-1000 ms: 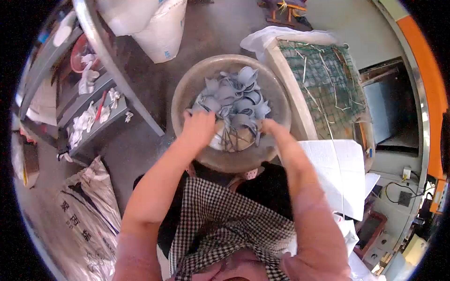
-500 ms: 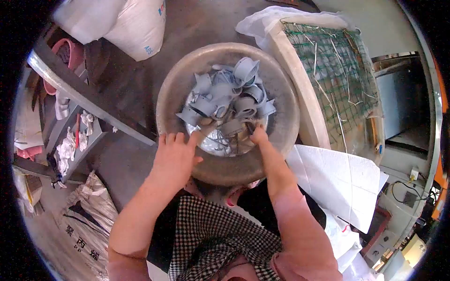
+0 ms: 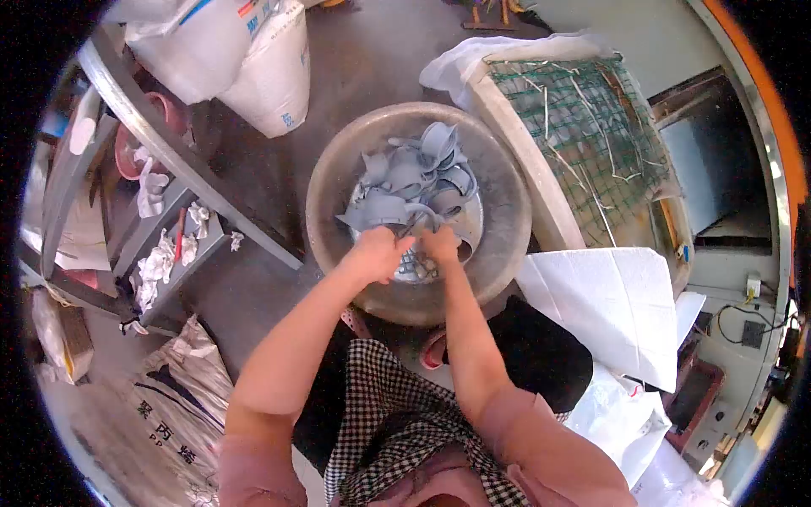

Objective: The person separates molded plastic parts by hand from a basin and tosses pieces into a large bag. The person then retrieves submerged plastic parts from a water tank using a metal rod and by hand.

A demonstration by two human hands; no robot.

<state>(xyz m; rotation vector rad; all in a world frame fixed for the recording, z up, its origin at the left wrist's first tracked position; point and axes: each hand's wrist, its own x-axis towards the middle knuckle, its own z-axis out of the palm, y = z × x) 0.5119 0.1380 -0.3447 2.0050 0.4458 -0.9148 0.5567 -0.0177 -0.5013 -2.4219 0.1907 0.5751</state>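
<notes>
Grey curved part (image 3: 376,209) at near side of heap, inside round basin (image 3: 504,207). Long axis roughly left-right, pointed tip to left. Looks matte, band-like. Other grey parts (image 3: 405,176) heaped beyond, tips pointing mixed ways. Left hand (image 3: 380,255) at part's near edge, right hand (image 3: 439,245) just beside. Fingers curled on both; can't tell what either grip grasps.

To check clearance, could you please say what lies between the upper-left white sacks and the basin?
The head view shows bare floor between the sacks and basin.
</notes>
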